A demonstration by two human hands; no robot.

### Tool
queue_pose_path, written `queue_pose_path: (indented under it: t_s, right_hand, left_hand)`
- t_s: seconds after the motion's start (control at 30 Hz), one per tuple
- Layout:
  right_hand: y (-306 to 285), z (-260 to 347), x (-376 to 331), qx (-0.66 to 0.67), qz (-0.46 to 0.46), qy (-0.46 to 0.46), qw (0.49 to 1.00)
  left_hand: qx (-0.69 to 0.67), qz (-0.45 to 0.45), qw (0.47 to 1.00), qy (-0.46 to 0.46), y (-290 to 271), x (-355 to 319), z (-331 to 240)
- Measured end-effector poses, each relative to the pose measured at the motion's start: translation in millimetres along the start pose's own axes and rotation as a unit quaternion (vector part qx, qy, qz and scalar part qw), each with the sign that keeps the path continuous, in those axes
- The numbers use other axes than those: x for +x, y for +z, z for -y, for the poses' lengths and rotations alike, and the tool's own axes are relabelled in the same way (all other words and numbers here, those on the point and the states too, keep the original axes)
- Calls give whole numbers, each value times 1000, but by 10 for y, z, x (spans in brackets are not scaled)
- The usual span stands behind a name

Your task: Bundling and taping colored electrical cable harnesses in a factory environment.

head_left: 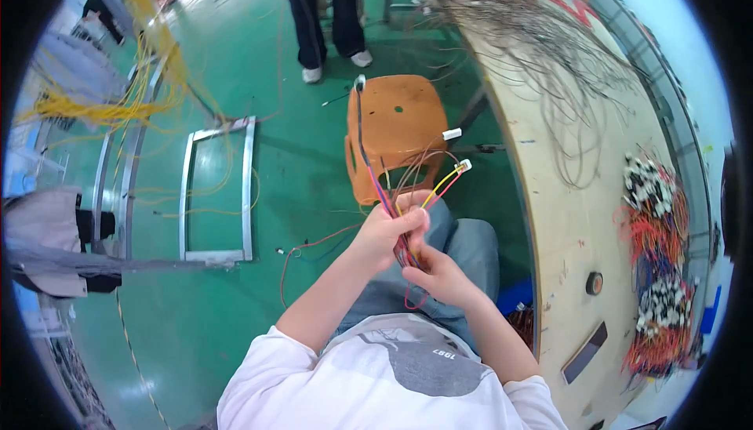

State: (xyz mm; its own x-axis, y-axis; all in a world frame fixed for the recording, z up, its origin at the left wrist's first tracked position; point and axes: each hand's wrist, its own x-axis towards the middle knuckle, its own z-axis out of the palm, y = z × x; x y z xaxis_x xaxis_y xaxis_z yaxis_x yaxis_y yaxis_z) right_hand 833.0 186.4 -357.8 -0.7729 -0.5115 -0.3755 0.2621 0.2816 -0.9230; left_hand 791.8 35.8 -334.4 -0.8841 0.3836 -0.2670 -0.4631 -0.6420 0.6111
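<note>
Above my lap, my left hand is closed round a wire harness of red, blue, yellow and dark strands. Just below it, my right hand also grips the bundle, with its fingers partly hidden. A dark sleeved branch rises from the left hand to a connector above the orange stool. Yellow and red wires lead up right to a small white connector. Brown wires arch toward another white connector. A pink-red loop hangs below the right hand.
An orange stool stands in front of my knees. To the right runs a wooden workbench with grey-brown cables, bundled connectors, black tape and a phone-like slab. Left are a metal frame and yellow cables. A person stands ahead.
</note>
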Motion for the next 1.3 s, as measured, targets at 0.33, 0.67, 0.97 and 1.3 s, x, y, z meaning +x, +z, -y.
queue_pose_path:
  t_s: [0.33,0.67,0.97,1.3]
  right_hand:
    - [-477,1211,-475,357,-76,-271,891]
    - [-652,1390,-600,319,-138,-308,886]
    - [-784,1559,-588,217,-16,-316,923]
    - [-618,1650,-272,49,-175,-248,952]
  left_hand:
    - [295,127,947,34,875,-468,32]
    - [132,121,978,108,1055,-490,-77]
    - [56,43,990,123,1077,-312,-257]
    - [247,-2,949,198,990,-245,-437]
